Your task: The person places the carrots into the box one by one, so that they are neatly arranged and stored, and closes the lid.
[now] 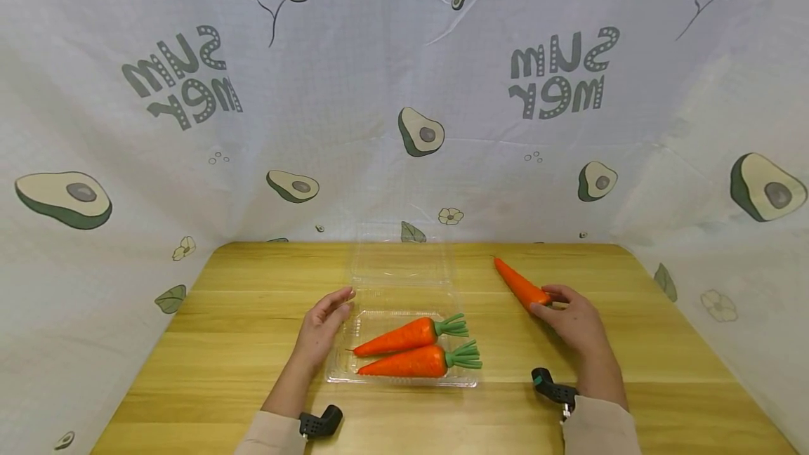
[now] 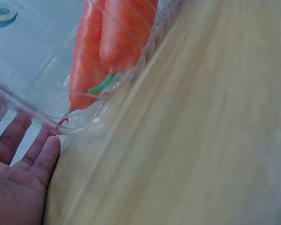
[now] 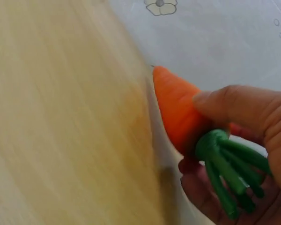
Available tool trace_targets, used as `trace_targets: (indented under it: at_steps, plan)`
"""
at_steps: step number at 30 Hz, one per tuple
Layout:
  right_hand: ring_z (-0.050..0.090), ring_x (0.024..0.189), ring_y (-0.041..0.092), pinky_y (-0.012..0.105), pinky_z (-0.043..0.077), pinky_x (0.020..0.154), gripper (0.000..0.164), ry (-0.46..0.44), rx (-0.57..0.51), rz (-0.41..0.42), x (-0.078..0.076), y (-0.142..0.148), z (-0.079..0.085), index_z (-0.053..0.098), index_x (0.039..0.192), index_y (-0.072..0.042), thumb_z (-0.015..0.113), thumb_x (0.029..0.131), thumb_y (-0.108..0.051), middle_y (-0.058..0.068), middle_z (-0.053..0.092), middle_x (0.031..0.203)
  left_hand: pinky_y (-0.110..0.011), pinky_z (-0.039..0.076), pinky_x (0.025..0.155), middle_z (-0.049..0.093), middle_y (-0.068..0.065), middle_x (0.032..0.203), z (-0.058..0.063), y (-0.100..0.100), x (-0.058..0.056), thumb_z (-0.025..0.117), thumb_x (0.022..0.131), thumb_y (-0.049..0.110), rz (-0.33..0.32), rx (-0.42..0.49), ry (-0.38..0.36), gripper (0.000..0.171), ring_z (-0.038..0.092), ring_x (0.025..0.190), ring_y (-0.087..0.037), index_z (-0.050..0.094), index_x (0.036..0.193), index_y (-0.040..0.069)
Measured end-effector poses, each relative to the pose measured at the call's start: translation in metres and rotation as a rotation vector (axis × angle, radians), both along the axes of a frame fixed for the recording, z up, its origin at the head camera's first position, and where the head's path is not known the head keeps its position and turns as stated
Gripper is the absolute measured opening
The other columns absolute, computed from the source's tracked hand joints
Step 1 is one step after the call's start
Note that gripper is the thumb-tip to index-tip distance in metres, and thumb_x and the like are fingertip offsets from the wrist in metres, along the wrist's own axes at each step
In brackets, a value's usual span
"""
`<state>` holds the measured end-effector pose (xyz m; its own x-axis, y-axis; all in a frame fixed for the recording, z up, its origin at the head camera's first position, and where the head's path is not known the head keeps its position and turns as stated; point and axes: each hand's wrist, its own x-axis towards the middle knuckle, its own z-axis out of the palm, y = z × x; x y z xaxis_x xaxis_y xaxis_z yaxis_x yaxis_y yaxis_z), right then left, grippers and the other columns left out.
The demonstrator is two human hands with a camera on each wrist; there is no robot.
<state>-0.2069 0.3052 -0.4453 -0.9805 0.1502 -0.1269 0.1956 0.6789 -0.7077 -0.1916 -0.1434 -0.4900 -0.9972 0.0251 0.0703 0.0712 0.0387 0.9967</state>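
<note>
My right hand pinches an orange carrot near its thick end, thumb on one side and fingers on the other. In the right wrist view that carrot shows its short green stalks pointing back toward the palm. Two more carrots lie side by side in a clear plastic box, tips to the left, stalks over its right edge. At the box's left side is my left hand, its fingers loosely extended. The left wrist view has the fingers right at the box's edge.
The box's transparent lid is folded back toward the rear of the wooden table. A white cloth printed with avocados hangs behind and along both sides. Each wrist carries a black camera mount.
</note>
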Motion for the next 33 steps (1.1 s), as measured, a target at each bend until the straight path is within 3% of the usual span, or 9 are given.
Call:
trace_targets:
  at_steps: [5,8,13,22,33]
  plan:
    - [0.052,0.132,0.043,0.053,0.047,0.106,0.076,0.024,-0.105,-0.012,0.001,-0.002,0.005,0.046,0.151,-0.007,0.070,0.094,-0.051,0.023,0.043,0.155,-0.011,0.046,0.097,0.060,-0.018,0.145,0.001,0.001,0.000,0.058,0.104,0.014,0.021,-0.004,-0.007,0.040,0.057,0.135,-0.035,0.058,0.142,0.005]
    - [0.053,0.131,0.042,0.039,0.051,0.098,0.078,0.059,-0.114,-0.005,0.001,-0.006,0.009,0.047,0.151,-0.007,0.070,0.092,-0.054,0.022,0.045,0.155,-0.012,0.046,0.096,0.062,-0.017,0.144,0.001,0.002,-0.001,0.059,0.103,0.014,0.038,-0.003,-0.016,0.040,0.056,0.135,-0.034,0.059,0.141,0.005]
    - [0.054,0.130,0.039,0.016,0.046,0.084,0.078,0.108,-0.112,0.010,0.001,-0.014,0.017,0.050,0.149,-0.010,0.072,0.090,-0.056,0.020,0.050,0.152,-0.011,0.047,0.096,0.061,-0.018,0.144,0.001,0.002,0.000,0.058,0.103,0.013,0.038,-0.001,-0.016,0.040,0.057,0.135,-0.034,0.058,0.142,0.004]
    - [0.055,0.130,0.040,0.029,0.050,0.087,0.073,0.150,-0.124,0.048,0.005,-0.029,0.035,0.052,0.147,-0.012,0.073,0.091,-0.052,0.020,0.052,0.149,-0.011,0.047,0.096,0.061,-0.017,0.144,0.000,0.002,0.000,0.058,0.103,0.014,0.033,0.000,-0.019,0.040,0.057,0.135,-0.034,0.058,0.142,0.005]
    - [0.057,0.127,0.043,0.030,0.052,0.082,0.065,0.214,-0.126,0.090,0.011,-0.040,0.049,0.056,0.144,-0.013,0.075,0.091,-0.047,0.020,0.054,0.146,-0.012,0.048,0.095,0.061,-0.019,0.144,-0.001,0.002,0.000,0.057,0.104,0.012,0.028,0.005,-0.012,0.040,0.059,0.132,-0.036,0.057,0.143,0.004]
